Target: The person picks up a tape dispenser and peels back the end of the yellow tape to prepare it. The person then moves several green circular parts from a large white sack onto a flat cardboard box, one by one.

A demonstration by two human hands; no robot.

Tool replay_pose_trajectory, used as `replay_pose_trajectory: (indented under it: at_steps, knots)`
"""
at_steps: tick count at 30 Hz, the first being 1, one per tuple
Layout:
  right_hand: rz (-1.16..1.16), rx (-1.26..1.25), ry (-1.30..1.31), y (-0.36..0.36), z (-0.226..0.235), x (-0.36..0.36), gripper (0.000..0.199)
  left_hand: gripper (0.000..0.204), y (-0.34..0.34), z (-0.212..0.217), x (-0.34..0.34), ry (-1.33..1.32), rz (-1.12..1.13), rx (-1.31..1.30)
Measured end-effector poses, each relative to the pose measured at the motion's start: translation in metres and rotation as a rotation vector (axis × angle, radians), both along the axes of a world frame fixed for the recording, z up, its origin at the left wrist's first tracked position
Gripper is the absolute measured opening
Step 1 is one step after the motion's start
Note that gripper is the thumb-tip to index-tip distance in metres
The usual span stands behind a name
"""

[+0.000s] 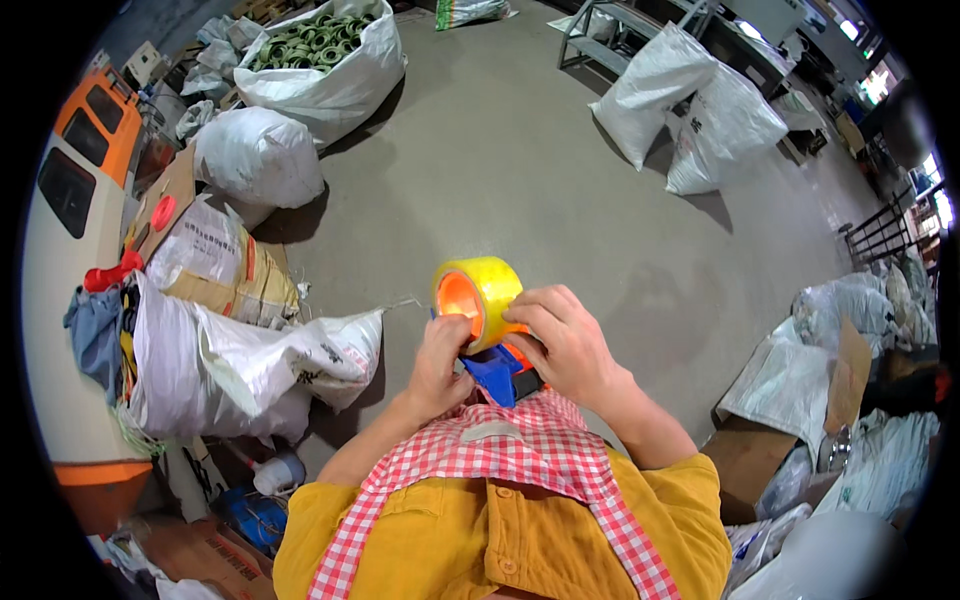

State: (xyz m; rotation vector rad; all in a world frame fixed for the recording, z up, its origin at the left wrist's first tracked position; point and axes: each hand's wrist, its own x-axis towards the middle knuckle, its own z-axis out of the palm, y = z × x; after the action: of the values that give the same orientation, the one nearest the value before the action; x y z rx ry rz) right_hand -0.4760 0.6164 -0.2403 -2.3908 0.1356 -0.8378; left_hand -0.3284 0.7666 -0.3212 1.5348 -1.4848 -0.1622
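Observation:
In front of my chest is a wide roll of yellow packing tape [492,285] with an orange core, standing on edge. Below it a blue tape dispenser [492,376] with an orange-red part shows between my hands. My left hand [440,362] is closed at the roll's lower left, next to the blue frame; what its fingertips grip is partly hidden. With thumb and bent fingers, my right hand [565,345] pinches the right side of the tape roll. A red-and-white checked apron [500,440] lies just beneath the dispenser.
White woven sacks [262,155] line the left beside an orange-and-white machine [75,190]. A big bag of green rings [320,95] stands far left. Two full sacks [725,130] stand far right near metal steps [610,35]. Cardboard and plastic bags [790,375] lie at right.

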Motion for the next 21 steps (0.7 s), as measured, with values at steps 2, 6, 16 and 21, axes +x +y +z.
replay_pose_trajectory:
  at_steps: [2,6,16,21]
  knots:
    - [0.063,0.024,-0.007,-0.036,-0.009,0.024,0.032,0.060,-0.034,-0.004,0.024,0.014,0.017,-0.019]
    - [0.085,0.046,-0.015,-0.127,-0.011,0.081,0.043,0.059,-0.107,-0.003,0.075,-0.099,0.013,-0.034]
    - [0.489,0.070,0.120,-0.368,0.022,0.239,0.052,0.054,-0.302,0.022,0.198,-0.263,0.037,0.096]
    - [0.453,0.082,0.031,-0.439,-0.002,0.312,0.047,0.052,-0.377,0.020,0.262,-0.244,0.151,0.071]
